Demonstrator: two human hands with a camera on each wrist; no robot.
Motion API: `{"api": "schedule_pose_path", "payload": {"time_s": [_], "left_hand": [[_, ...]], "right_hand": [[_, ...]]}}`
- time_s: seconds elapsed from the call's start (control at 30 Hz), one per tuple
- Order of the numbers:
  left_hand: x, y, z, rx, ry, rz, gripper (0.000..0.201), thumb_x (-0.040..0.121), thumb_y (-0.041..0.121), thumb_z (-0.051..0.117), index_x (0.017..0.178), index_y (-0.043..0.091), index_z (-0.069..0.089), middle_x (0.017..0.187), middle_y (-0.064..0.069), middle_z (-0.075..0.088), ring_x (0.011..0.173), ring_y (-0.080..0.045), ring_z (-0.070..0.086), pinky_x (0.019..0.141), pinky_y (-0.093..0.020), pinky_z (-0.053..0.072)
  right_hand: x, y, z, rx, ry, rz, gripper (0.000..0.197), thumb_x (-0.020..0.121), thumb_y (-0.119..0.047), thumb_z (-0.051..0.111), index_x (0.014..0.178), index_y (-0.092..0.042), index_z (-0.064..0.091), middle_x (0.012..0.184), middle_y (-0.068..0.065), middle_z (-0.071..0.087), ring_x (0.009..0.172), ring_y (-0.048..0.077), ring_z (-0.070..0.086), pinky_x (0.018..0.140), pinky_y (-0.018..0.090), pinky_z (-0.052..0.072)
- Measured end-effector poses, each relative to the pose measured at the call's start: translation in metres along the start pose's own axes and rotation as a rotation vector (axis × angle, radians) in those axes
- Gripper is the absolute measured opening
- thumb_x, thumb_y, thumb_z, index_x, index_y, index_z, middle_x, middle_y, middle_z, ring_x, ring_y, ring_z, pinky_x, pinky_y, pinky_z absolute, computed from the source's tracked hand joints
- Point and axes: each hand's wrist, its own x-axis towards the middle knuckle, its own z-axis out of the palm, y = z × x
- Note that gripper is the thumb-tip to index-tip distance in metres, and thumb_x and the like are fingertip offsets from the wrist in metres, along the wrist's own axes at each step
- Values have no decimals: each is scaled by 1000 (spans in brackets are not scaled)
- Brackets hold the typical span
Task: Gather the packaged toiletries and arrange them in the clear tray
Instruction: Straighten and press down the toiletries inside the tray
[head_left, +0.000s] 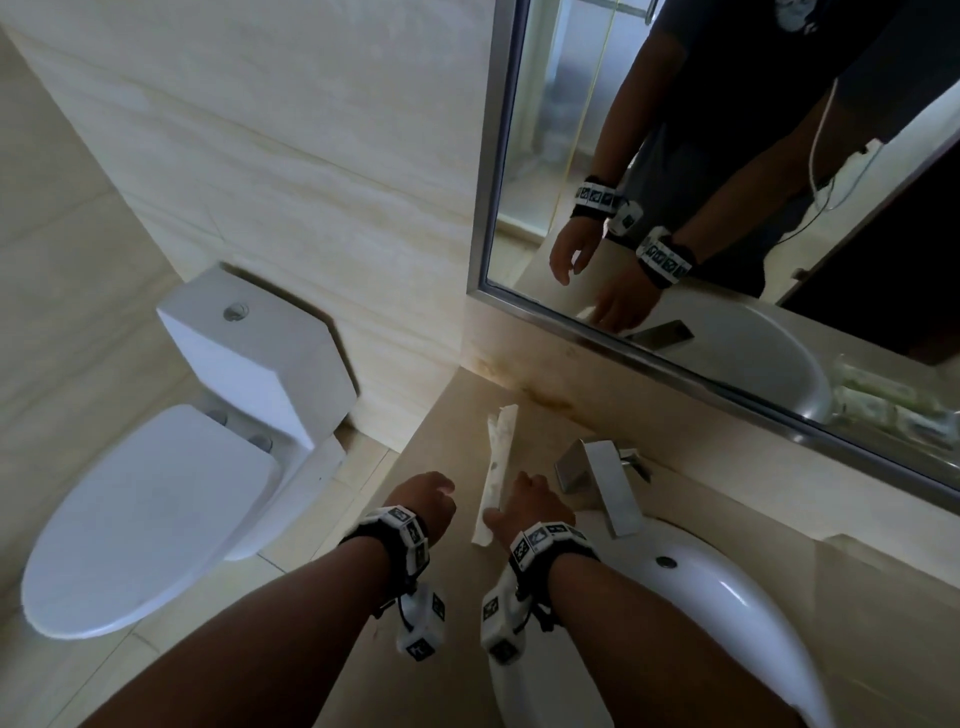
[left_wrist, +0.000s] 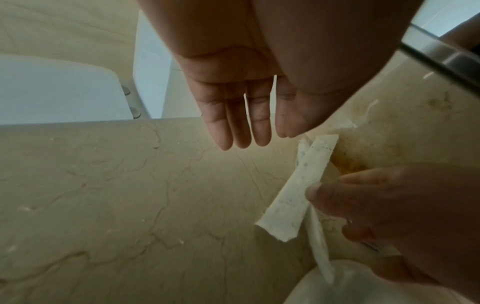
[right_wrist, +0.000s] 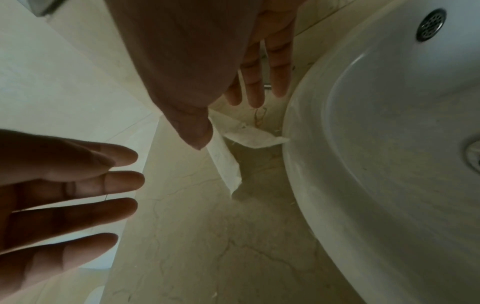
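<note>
Two long white packets (head_left: 496, 467) lie crossed on the beige counter (head_left: 441, 431), just left of the faucet. My right hand (head_left: 524, 499) pinches them near their near end, thumb (left_wrist: 315, 192) on top and the other fingers on the far side. That near end (right_wrist: 231, 176) hangs a little above the counter and casts a shadow. My left hand (head_left: 431, 493) hovers left of the packets, empty, with its fingers (left_wrist: 241, 131) straight and pointing down over the counter. The mirror reflects green-and-white packets (head_left: 893, 400) to the right of the sink.
The white sink basin (head_left: 727, 613) is at the right, with the chrome faucet (head_left: 597, 478) behind it. The mirror (head_left: 675, 156) stands along the back wall. A white toilet (head_left: 156, 493) is below and left of the counter's edge.
</note>
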Motion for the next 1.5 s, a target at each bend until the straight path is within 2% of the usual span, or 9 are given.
{"api": "schedule_pose_path", "payload": {"time_s": [0.3, 0.43, 0.6, 0.77, 0.93, 1.13, 1.27, 1.37, 1.5], "left_hand": [[13, -15, 2, -5, -16, -35, 34, 91, 22, 45, 118, 29, 64, 126, 1, 63, 115, -20, 59, 96, -27, 44], [13, -22, 1, 8, -29, -44, 34, 90, 22, 46, 117, 31, 64, 125, 2, 63, 114, -19, 60, 98, -29, 45], [7, -20, -2, 20, -35, -20, 33, 92, 22, 46, 118, 30, 63, 124, 3, 62, 114, -18, 59, 97, -28, 44], [0, 11, -15, -10, -111, 121, 24, 95, 37, 50, 79, 22, 59, 88, -3, 61, 79, -19, 55, 73, -26, 40], [-7, 41, -15, -148, -105, 173, 54, 82, 67, 49, 96, 16, 62, 92, -4, 71, 81, -22, 69, 75, -41, 58], [-38, 75, -9, -228, -150, 261, 29, 94, 41, 53, 88, 14, 60, 80, -6, 70, 72, -26, 71, 62, -39, 59], [-55, 93, 1, -102, -179, 350, 26, 94, 35, 52, 94, 10, 60, 91, -14, 69, 81, -33, 68, 66, -41, 57], [-66, 101, 19, 70, -169, 438, 23, 93, 37, 49, 96, 15, 58, 98, -9, 67, 84, -26, 60, 75, -36, 50], [-91, 126, 45, 203, -222, 464, 31, 96, 37, 45, 113, 15, 59, 109, -8, 67, 100, -28, 63, 87, -36, 50]], "right_hand": [[31, -7, 21, 43, -61, 50, 71, 80, -54, 55, 138, -27, 24, 129, 8, 42, 108, 31, 59, 82, 42, 50], [30, -7, 24, 76, -60, 26, 59, 87, -37, 48, 139, -25, 24, 125, 8, 55, 108, 28, 61, 81, 38, 50], [15, -3, 22, 144, -70, 1, 30, 89, -30, 45, 117, -19, 41, 119, 6, 61, 104, 26, 63, 84, 37, 53], [-1, -5, 0, 315, -86, -70, 25, 79, -26, 47, 102, -19, 40, 108, 8, 62, 95, 29, 63, 82, 38, 52], [-33, -7, -23, 327, 32, -222, 36, 90, -29, 49, 123, -16, 45, 118, 9, 60, 106, 30, 60, 82, 34, 45], [-77, 16, -40, 343, 111, -241, 29, 95, -28, 47, 119, -13, 47, 118, 12, 55, 107, 31, 56, 84, 36, 45], [-100, 43, -36, 394, 124, -180, 39, 86, -51, 54, 111, -21, 51, 103, 5, 65, 94, 26, 63, 79, 37, 51], [-116, 71, -36, 341, 141, -171, 42, 84, -66, 49, 101, -29, 58, 93, -6, 66, 83, 15, 62, 78, 36, 54], [-137, 118, -39, 465, 246, -100, 51, 80, -66, 52, 116, -32, 62, 104, -9, 67, 87, 9, 60, 72, 28, 48]]}}
